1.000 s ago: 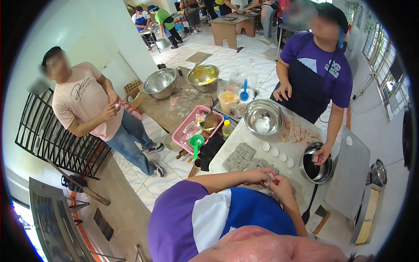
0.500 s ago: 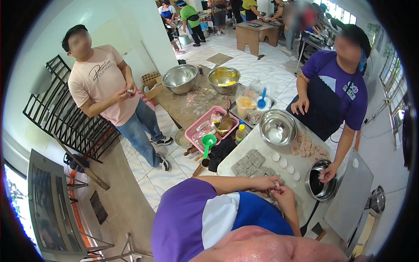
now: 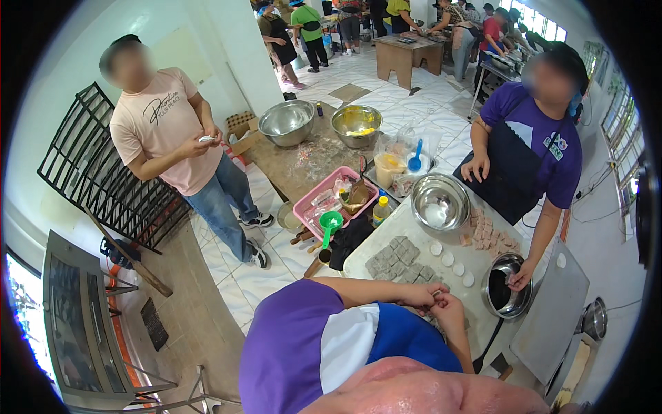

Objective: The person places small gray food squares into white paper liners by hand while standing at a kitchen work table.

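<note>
My left hand (image 3: 418, 294) and my right hand (image 3: 449, 310) meet at the near edge of the white table, fingertips pinched together on a small, pale grey dough piece, mostly hidden by the fingers. Just beyond them lie several grey square-cut dough pieces (image 3: 394, 259) in a flat cluster. White round dough pieces (image 3: 448, 259) form a slanting row to the right of my hands. Farther right, a co-worker's hand (image 3: 522, 276) holds a small piece over a steel bowl (image 3: 527, 301) with dark contents.
Pinkish dough pieces (image 3: 494, 233) and a large steel bowl (image 3: 440, 201) share the table. A white board (image 3: 552, 310) sits right, a dark-handled tool (image 3: 488, 345) near my right arm. A pink basket (image 3: 303, 210) and yellow bottle (image 3: 380, 211) are left. Another person (image 3: 162, 117) stands beyond.
My hands stay together, with small finger shifts; the white bit seen between them earlier is now mostly covered. The co-worker's hand remains over the bowl. The standing person's hands have shifted slightly.
</note>
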`<state>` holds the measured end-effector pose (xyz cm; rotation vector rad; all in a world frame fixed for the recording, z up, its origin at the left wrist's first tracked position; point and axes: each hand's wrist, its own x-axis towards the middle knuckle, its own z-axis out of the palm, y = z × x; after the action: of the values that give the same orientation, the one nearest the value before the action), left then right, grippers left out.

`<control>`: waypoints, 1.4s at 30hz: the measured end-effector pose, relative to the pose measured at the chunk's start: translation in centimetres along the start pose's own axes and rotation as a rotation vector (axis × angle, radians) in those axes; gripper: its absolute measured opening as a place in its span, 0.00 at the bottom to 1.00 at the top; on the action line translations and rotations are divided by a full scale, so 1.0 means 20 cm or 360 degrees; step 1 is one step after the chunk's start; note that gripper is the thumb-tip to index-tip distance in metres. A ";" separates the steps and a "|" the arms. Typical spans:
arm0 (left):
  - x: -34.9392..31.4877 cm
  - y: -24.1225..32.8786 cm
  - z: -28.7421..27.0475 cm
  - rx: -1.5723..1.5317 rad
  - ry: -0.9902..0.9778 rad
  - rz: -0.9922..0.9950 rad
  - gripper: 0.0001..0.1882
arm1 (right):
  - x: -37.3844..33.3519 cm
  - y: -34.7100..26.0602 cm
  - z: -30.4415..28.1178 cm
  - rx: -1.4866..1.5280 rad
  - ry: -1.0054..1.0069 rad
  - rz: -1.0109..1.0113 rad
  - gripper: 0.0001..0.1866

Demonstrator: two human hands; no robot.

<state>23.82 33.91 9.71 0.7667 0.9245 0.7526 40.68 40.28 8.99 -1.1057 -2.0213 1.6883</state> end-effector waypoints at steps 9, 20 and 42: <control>-0.02 0.04 0.03 -0.0075 0.0036 -0.0024 0.34 | 0.01 0.08 -0.01 -0.0091 0.0033 -0.0125 0.09; 0.01 0.03 0.01 -0.0039 0.0174 0.0001 0.29 | 0.00 0.05 0.00 -0.0099 0.0161 -0.0200 0.08; -0.02 -0.04 -0.16 -0.0606 0.0203 -0.0116 0.19 | -0.07 -0.22 -0.03 -0.0513 0.0572 -0.0851 0.06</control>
<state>20.99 33.99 7.91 0.3523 0.8837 0.8883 40.34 39.61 13.67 -0.7790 -2.1335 0.8617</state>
